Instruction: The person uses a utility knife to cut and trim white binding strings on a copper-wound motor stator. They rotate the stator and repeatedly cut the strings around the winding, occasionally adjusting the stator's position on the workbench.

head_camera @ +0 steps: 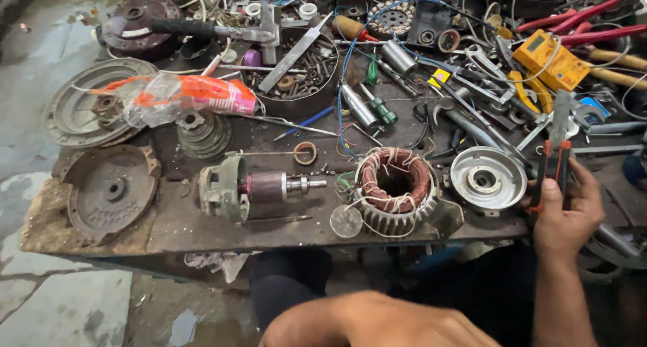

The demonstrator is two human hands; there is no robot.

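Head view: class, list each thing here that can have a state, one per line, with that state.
Right hand: closed around orange-handled pliers, held upright.
Left hand: low in frame, holding nothing visible.
Stator: out of its casing, copper windings exposed.
Rotor: lying on its side.
End cover: detached, lying flat.
Bowl of screws: full.

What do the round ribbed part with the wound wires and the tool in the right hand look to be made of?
Stator: grey cast metal, probably aluminium, with dull ribbed fins; reddish-brown windings look like enamelled copper wire. Pliers in the right hand: bare grey steel jaws, with orange-and-black handles that look like plastic or rubber.
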